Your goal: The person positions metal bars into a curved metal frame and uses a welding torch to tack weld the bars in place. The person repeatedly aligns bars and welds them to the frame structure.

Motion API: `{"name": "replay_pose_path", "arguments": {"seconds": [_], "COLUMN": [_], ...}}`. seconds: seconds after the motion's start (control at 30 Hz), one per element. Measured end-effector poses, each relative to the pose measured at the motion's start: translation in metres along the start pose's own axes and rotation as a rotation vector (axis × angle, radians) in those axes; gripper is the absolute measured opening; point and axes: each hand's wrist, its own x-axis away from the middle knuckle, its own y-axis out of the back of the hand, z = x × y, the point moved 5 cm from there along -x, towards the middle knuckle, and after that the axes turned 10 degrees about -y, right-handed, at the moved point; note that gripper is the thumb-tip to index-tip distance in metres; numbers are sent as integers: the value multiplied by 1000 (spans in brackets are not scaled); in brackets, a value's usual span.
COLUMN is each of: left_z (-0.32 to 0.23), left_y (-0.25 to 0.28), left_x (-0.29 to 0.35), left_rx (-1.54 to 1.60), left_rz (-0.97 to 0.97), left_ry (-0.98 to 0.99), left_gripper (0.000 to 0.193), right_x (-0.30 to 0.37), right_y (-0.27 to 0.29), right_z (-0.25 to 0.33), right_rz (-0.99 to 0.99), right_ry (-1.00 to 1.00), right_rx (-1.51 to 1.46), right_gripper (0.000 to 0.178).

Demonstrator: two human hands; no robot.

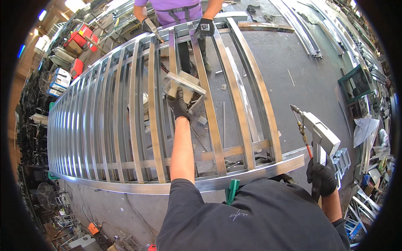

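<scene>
- Head view, eleven o'clock: gripping wood-and-metal block (186,83) in curled fingers of left hand (180,107).
- Four o'clock: clasping white pistol-grip tool (321,130) in closed right hand (322,179).

Piece (189,83) in left hand (179,107), over right half of frame (154,125); tool (320,130) in right hand (323,178), off near right corner. Clamp (231,192) at near edge. Co-worker (173,5) behind far edge; bars (298,29) on floor (284,92), right of far right corner.
</scene>
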Motion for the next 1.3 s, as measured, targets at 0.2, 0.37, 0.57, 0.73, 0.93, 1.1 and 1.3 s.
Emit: {"name": "replay_pose_path", "arguments": {"seconds": [0.2, 0.37, 0.57, 0.73, 0.93, 1.1, 1.3], "left_z": [-19, -30, -81, -93, -114, -107, -46], "left_y": [12, -2, -17, 3, -32, -71, -141], "left_x": [-4, 10, 30, 69, 179, 233, 273], "left_rx": [-308, 117, 189, -122, -290, -299, -179], "left_rz": [40, -50, 70, 560, 1042, 1156, 1160], "left_ry": [-189, -30, -54, 2, 195, 336, 300], "left_gripper": [69, 59, 56, 55, 58, 78, 82], "right_x": [-5, -1, -6, -17, -18, -29, -26], "right_y": [0, -1, 4, 2, -4, 1, 14], "right_z": [0, 3, -1, -10, -8, -17, -24], "right_rz": [51, 10, 38, 23, 73, 98, 42], "right_ry": [21, 3, 10, 4, -59, -62, -33], "right_rx": [18, 11, 23, 106, 104, 69, 63], "right_gripper": [11, 11, 35, 51, 59, 54, 71]}}
